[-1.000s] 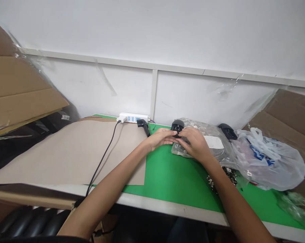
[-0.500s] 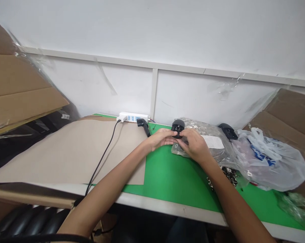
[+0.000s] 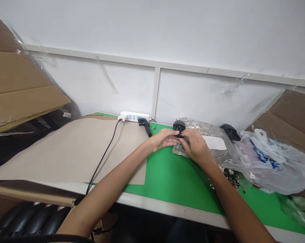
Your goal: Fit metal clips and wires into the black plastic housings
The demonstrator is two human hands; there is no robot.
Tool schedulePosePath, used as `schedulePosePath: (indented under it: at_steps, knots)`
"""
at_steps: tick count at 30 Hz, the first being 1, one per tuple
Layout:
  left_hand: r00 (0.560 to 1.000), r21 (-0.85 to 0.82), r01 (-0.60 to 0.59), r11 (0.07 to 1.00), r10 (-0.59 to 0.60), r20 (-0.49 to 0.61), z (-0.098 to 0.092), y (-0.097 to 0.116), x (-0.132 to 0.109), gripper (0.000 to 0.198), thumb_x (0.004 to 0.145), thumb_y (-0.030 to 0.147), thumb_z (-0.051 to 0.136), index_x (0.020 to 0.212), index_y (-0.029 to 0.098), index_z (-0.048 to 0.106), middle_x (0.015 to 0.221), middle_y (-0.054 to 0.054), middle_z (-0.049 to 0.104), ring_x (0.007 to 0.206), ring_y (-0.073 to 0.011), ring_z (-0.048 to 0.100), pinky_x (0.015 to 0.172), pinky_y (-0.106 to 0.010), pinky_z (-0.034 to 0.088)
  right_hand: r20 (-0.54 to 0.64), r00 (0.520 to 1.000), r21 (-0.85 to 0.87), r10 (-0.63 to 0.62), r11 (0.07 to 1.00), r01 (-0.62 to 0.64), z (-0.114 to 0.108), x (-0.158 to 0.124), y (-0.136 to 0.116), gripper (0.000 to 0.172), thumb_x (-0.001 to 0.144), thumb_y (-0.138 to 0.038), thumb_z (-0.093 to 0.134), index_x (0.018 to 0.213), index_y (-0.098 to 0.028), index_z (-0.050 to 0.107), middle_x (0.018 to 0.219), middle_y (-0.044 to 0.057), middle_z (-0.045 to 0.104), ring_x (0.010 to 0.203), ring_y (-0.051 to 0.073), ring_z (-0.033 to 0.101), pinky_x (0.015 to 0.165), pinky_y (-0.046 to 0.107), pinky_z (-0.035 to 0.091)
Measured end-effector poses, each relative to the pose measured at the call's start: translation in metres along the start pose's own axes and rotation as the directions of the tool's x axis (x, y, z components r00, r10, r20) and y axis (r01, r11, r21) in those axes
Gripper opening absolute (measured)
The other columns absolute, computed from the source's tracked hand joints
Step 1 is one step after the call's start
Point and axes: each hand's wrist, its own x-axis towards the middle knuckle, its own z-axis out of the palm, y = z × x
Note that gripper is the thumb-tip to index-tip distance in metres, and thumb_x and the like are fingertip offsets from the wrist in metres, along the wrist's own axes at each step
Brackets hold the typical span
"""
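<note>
A black rounded part (image 3: 179,126) is held between both hands above the green table mat (image 3: 172,179), near the clear bag. My left hand (image 3: 165,139) grips its lower left side, thumb on the front and fingers beneath. From the right, my right hand (image 3: 195,143) pinches the same part with thumb and fingertips. Any small piece under the fingertips is too small to make out. Behind the right hand lies a clear bag (image 3: 213,130) of small parts with a white label. Small metal pieces (image 3: 229,177) lie beside my right forearm.
A white power strip (image 3: 134,116) with a black cable (image 3: 103,157) stands by the wall. Another black part (image 3: 144,126) rests on brown paper (image 3: 74,152). At the right are a further black part (image 3: 230,132) and a white plastic bag (image 3: 281,165). Cardboard (image 3: 21,81) stands left.
The view has shifted slightly, moving the scene a little to the right in the picture. Both hands keep their hold on the black part, with only slight finger movement.
</note>
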Motion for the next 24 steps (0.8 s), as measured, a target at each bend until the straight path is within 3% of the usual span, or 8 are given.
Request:
schedulePosePath:
  at_steps: [7,13,16,19,21,24]
  knots:
    - [0.995,-0.137,0.084,0.987,-0.077,0.056,0.003,-0.004,0.000,0.022,0.082,0.029,0.078,0.090,0.012,0.069,0.081,-0.009,0.077,0.071,-0.0131,0.071,0.078,-0.023,0.059,-0.012,0.998,0.062,0.065,0.996,-0.064,0.005,-0.003,-0.004,0.021,0.100,-0.016,0.060,0.119,-0.024,0.057,0.106,0.011,0.070,0.102,0.027,0.068,0.090,0.049,0.060]
    - [0.988,-0.295,0.101,0.950,-0.060,0.144,0.010,-0.006,0.000,0.040,0.092,0.049,0.069,0.107,0.012,0.069,0.103,-0.016,0.078,0.091,-0.0177,0.076,0.087,-0.026,0.060,-0.089,0.978,0.126,0.187,0.976,-0.175,0.006,-0.006,0.000,0.022,0.098,-0.020,0.065,0.118,-0.026,0.058,0.107,0.010,0.071,0.102,0.028,0.071,0.088,0.049,0.061]
    - [0.995,-0.290,0.025,0.957,0.005,0.101,0.014,-0.009,0.000,0.040,0.093,0.049,0.071,0.109,0.012,0.069,0.108,-0.016,0.078,0.102,-0.0185,0.076,0.096,-0.027,0.059,-0.153,0.958,0.124,0.242,0.967,-0.224,0.007,-0.006,-0.002,0.022,0.097,-0.021,0.067,0.116,-0.026,0.057,0.105,0.009,0.072,0.099,0.027,0.072,0.087,0.048,0.062]
    - [0.993,-0.253,-0.104,0.962,0.116,0.032,0.018,-0.012,0.000,0.043,0.084,0.044,0.084,0.110,0.012,0.070,0.110,-0.015,0.077,0.104,-0.0202,0.075,0.100,-0.029,0.058,-0.191,0.919,0.143,0.346,0.936,-0.323,0.008,-0.005,-0.008,0.028,0.096,-0.024,0.070,0.121,-0.025,0.057,0.109,0.009,0.072,0.100,0.027,0.072,0.087,0.046,0.062]
    - [0.976,-0.194,-0.215,0.957,0.215,-0.021,0.021,-0.014,0.001,0.051,0.075,0.037,0.093,0.113,0.014,0.069,0.113,-0.012,0.077,0.108,-0.0201,0.074,0.103,-0.029,0.057,-0.208,0.905,0.117,0.371,0.928,-0.354,0.008,-0.003,-0.012,0.032,0.094,-0.025,0.072,0.123,-0.024,0.057,0.109,0.010,0.071,0.100,0.027,0.072,0.087,0.045,0.062]
    - [0.924,-0.049,-0.372,0.927,0.366,-0.109,0.023,-0.017,0.000,0.058,0.068,0.032,0.096,0.117,0.019,0.068,0.120,-0.007,0.075,0.118,-0.0194,0.069,0.110,-0.031,0.053,-0.234,0.921,0.017,0.312,0.948,-0.317,0.007,-0.001,-0.015,0.026,0.094,-0.023,0.072,0.117,-0.025,0.059,0.101,0.008,0.071,0.094,0.026,0.071,0.084,0.044,0.061]
